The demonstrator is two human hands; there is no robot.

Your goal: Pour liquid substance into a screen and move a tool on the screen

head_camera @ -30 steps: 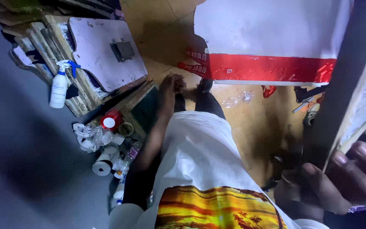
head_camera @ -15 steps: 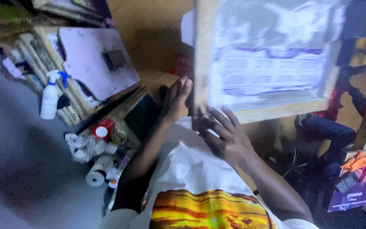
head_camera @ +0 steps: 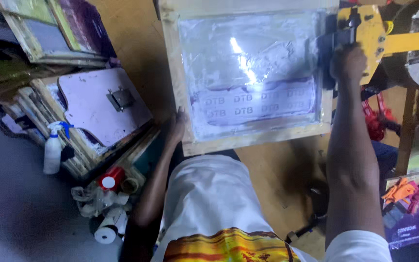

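The wooden screen frame [head_camera: 248, 77] lies flat in front of the person, its right side sitting in the yellow clamp [head_camera: 372, 31]. The left hand [head_camera: 174, 127] rests against the frame's left edge, fingers close together. The right hand [head_camera: 347, 60] is curled tight around the clamp's dark handle.

To do this well, I think the left hand should keep the frame from sliding while the right hand turns slowly, so the frame sits straight.

Count: 1 frame on the clamp, 1 yellow clamp, 1 white spray bottle [head_camera: 53, 151], 1 red-topped can [head_camera: 111, 178], and 1 pink board [head_camera: 100, 104] on a stack of other frames. I cannot count that stack well.
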